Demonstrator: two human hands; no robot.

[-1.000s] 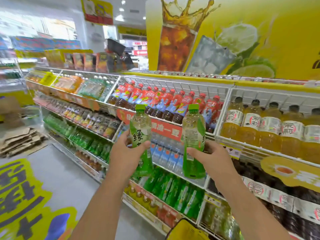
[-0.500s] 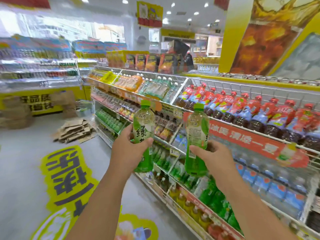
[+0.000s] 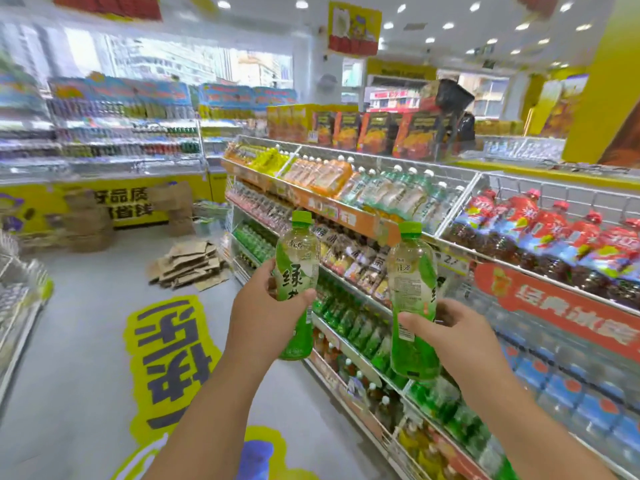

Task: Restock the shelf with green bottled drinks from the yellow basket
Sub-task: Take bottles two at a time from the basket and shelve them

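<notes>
My left hand (image 3: 264, 313) grips a green bottled drink (image 3: 297, 268) upright, its green cap on top and its label with large green characters facing me. My right hand (image 3: 457, 332) holds a second green bottle (image 3: 412, 296) upright by its lower half, back label toward me. Both bottles are raised in front of the wire shelf (image 3: 349, 289) that runs along my right. A row of green bottles (image 3: 353, 323) lies on a lower tier just behind and below my hands. The yellow basket is out of view.
Upper tiers hold orange and pale drinks (image 3: 346, 181) and red-capped dark bottles (image 3: 540, 233). Flattened cardboard (image 3: 188, 263) lies on the grey floor by the shelf's far end, with stacked boxes (image 3: 90, 223) beyond. A yellow floor sticker (image 3: 169, 355) marks the aisle on my left.
My view has swung left along the aisle, so the shelf now sits further right. Both hands keep holding their bottles upright in front of me.
</notes>
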